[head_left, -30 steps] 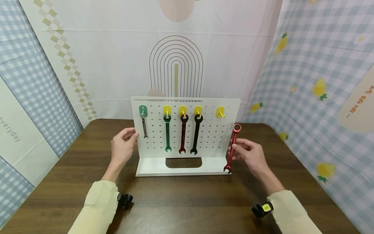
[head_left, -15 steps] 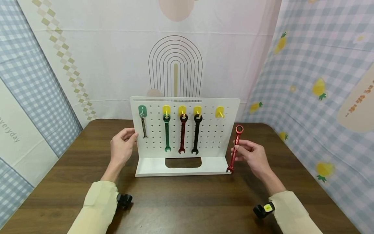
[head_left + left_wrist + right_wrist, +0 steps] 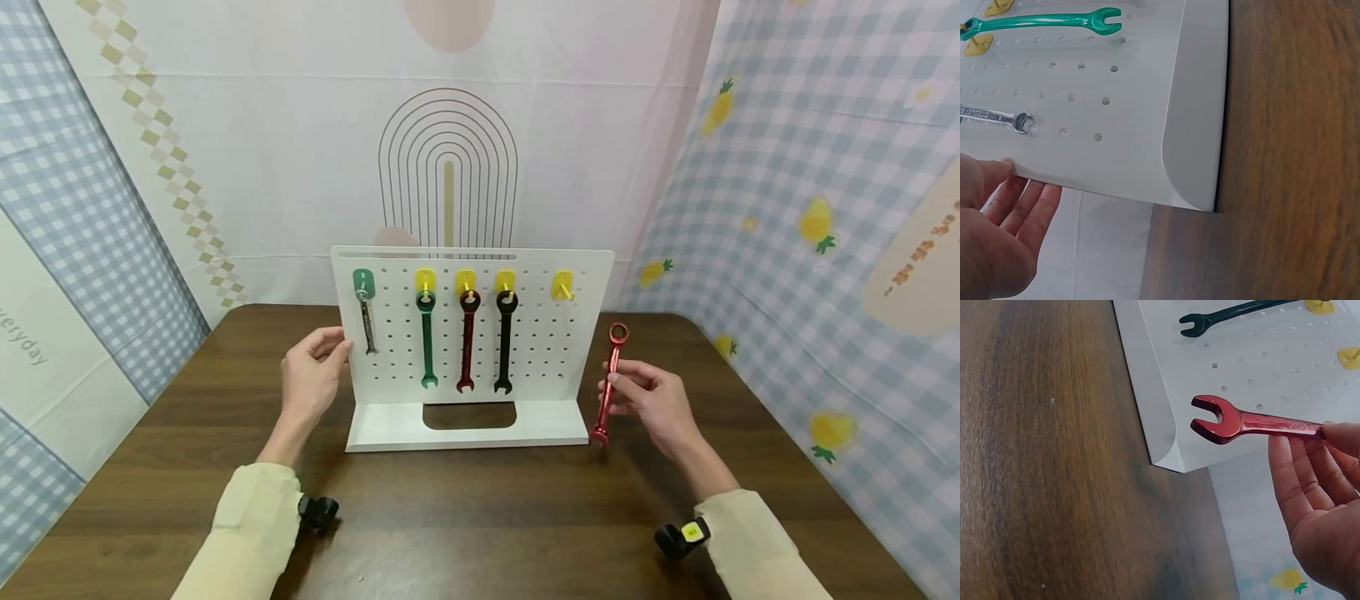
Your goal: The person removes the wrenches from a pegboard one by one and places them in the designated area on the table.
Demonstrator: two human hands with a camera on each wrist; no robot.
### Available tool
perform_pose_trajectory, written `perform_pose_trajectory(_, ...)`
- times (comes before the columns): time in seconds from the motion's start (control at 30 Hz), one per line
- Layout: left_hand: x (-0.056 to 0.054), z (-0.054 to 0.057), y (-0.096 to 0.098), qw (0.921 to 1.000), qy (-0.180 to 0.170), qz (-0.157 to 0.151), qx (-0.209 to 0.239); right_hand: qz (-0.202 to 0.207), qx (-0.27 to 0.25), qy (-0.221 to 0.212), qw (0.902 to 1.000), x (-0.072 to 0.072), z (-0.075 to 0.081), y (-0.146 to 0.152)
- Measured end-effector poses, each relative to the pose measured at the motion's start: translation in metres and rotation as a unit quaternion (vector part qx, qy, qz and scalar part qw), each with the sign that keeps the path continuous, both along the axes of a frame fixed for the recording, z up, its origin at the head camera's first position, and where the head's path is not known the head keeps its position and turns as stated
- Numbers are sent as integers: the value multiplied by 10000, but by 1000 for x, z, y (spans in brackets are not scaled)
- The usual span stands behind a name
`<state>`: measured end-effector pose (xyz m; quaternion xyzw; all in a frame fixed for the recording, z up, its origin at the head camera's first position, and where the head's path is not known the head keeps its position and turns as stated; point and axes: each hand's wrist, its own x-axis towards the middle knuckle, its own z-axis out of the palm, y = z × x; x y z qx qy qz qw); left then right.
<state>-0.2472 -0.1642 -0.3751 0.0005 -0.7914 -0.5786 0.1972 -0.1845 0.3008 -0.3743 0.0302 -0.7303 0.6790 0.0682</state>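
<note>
My right hand [image 3: 651, 406] pinches a red combination wrench [image 3: 612, 375] between thumb and fingers, just off the right side of a white pegboard [image 3: 540, 350]. Its ring end points up and its open end down. My left hand [image 3: 311, 377] holds the pegboard's left edge, thumb at the front and fingers behind, as the left wrist view shows. On the board hang a small silver wrench [image 3: 997, 117], a green wrench [image 3: 427, 342], a dark red wrench [image 3: 467, 342] and a black wrench [image 3: 505, 342]. The yellow hook [image 3: 562, 286] at the right bears nothing.
The pegboard stands upright on its own flat base [image 3: 390, 427] on a brown wooden table [image 3: 480, 525]. A white patterned cloth [image 3: 300, 167] hangs behind, and a checked cloth [image 3: 780, 275] hangs at the right.
My right hand has moved slightly to the right with the red wrench, away from the board's edge. The left hand has stayed at the board's left edge.
</note>
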Motion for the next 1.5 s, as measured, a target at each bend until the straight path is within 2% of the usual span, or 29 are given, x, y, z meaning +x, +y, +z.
perform_pose_trajectory(0.3,0,0,0,10000,28,-8,19,-13,130,-26,9999,0,-2,4)
perform_pose_trajectory(0.9,1,1,-1,10000,-48,-39,-31,-104,58,-133,9998,2,-3,13)
perform_pose_trajectory(1.27,0,1,0,10000,-32,24,-88,-352,428,-396,9977,4,-5,23)
perform_pose_trajectory(1.5,1,1,-2,9998,-51,-40,-202,-422,647,-508,9957,2,-7,32)
